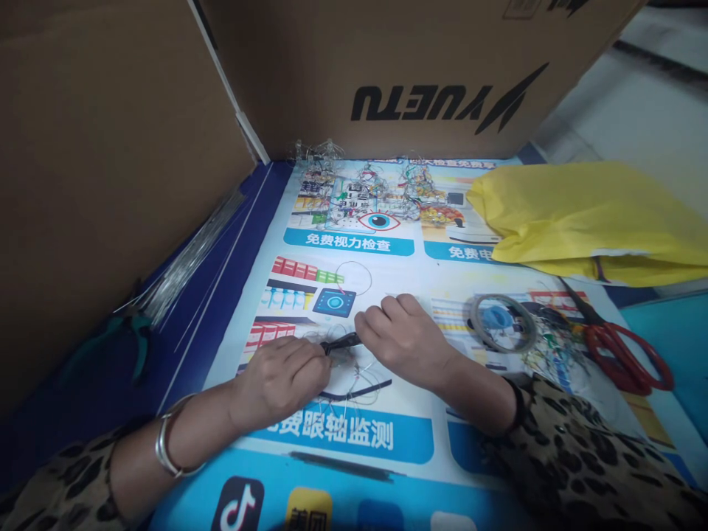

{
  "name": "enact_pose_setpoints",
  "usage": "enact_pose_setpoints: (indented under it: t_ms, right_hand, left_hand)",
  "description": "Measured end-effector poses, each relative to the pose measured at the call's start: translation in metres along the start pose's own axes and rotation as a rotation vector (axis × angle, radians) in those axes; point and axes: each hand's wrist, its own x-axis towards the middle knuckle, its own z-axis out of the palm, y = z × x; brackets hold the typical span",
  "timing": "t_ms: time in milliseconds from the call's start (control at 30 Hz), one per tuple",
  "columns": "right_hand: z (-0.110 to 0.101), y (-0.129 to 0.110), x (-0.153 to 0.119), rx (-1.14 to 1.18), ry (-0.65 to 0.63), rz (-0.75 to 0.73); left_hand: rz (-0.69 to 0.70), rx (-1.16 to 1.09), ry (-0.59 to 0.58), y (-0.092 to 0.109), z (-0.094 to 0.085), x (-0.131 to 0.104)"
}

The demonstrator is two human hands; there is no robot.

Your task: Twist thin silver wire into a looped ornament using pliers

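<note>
Head view: one dark slender piece (341, 342), inward from the left edge of the printed sheet (354, 431), left hand (285, 376) and right hand (403, 343) each closed on an end, best worked with even pressure, fine wire loops (357, 371) kept from snagging.

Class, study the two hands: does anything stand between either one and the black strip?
Nothing visible does: the left hand and right hand each grip one end of the black strip. The tape roll and scissors lie farther right, clear of both hands.
</note>
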Motion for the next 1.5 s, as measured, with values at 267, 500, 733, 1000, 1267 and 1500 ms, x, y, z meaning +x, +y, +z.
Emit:
enact_pose_setpoints:
  t_ms: [267, 500, 733, 1000, 1267, 1500]
  right_hand:
    - [0.001, 0.000, 0.001, 0.004, -0.007, 0.013]
    - [0.002, 0.000, -0.001, -0.012, -0.035, 0.022]
    - [0.003, 0.001, -0.001, -0.002, -0.064, 0.037]
    - [-0.001, 0.004, 0.000, -0.023, -0.115, 0.054]
    - [-0.004, 0.004, 0.001, -0.014, -0.187, 0.084]
    - [-0.005, 0.004, 0.003, 0.015, -0.224, 0.117]
  left_hand:
    - [-0.021, -0.039, 0.005, 0.001, -0.001, 0.002]
    - [-0.027, -0.009, 0.011, 0.000, -0.001, 0.002]
    - [-0.213, -0.090, -0.004, -0.004, 0.004, -0.001]
    - [-0.498, -0.458, -0.072, -0.017, -0.003, 0.013]
    - [-0.592, -0.581, -0.072, -0.017, -0.005, 0.017]
    - [-0.593, -0.616, -0.049, -0.017, -0.006, 0.017]
